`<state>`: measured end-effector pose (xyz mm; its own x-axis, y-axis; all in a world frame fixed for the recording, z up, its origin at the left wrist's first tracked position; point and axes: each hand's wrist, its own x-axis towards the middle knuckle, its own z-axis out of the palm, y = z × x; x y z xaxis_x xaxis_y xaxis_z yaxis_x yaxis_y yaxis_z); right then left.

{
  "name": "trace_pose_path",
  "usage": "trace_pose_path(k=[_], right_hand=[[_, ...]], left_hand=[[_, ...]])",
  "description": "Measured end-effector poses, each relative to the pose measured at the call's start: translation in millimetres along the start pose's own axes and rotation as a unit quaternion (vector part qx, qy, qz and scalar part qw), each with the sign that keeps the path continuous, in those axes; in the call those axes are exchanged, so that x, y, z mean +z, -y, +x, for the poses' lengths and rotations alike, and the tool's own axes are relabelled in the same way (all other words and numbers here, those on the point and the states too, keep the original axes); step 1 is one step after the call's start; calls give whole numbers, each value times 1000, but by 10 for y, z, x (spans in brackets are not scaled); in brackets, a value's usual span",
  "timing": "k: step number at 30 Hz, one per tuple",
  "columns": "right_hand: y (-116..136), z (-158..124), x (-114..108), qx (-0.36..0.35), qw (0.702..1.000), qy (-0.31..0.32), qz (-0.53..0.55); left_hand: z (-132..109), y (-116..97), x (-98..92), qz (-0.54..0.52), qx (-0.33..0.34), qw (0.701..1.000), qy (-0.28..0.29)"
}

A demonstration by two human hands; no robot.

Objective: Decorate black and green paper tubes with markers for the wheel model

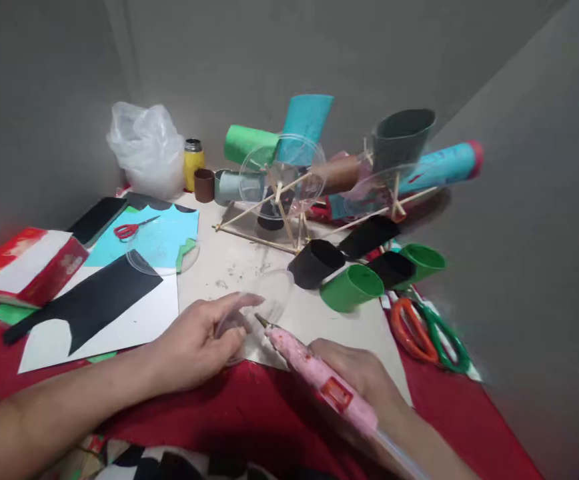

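Glue gun nozzle meeting a clear plastic cup

The left hand (197, 343) is clasping the clear plastic cup (268, 299), which is lying on its side on the cardboard sheet (229, 257), fingers curling around its narrow end. The right hand (364, 375) is gripping the pink glue gun (319, 375) tightly, its tip pointing at the cup's base just beside the left fingertips (whether it is touching is hard to tell). Black and green paper rolls (350, 287) are lying near, with a stick-and-tube model (319, 177) standing behind and scissors (427, 333) resting to the right.
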<state>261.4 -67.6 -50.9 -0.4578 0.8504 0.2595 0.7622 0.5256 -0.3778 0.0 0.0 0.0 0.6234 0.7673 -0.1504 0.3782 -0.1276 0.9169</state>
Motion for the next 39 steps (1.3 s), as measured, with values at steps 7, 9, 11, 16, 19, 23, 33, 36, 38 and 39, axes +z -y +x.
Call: trace_pose_path(k=[7,9,11,16,19,23,33,36,38,39], right_hand=[[115,23,-50,-9,1000,-19,8],[92,1,-45,10,1000,-2,16],[40,-29,-12,26,999,3,26],[-84,-85,104,25,998,-15,47],[-76,-69,106,26,999,-2,47],[33,19,7,14,999,-9,34],[157,-8,-63,-7,999,17,-26],[163,-5,-58,8,999,30,-29],[154,7,-61,13,999,30,-12],[144,13,-63,13,999,29,3]], left_hand=[[-27,-35,11,16,13,1000,-5],[-24,-34,14,6,8,1000,1],[-17,-35,24,4,10,1000,2],[-6,-39,53,28,25,999,-14],[-11,-32,57,32,26,999,-14],[-18,-26,54,22,11,1000,-7],[-9,-26,20,-23,-1,1000,6],[-7,-11,19,-33,0,999,1],[-8,-4,27,-43,-3,999,-5],[-9,-2,34,-46,-4,999,-10]])
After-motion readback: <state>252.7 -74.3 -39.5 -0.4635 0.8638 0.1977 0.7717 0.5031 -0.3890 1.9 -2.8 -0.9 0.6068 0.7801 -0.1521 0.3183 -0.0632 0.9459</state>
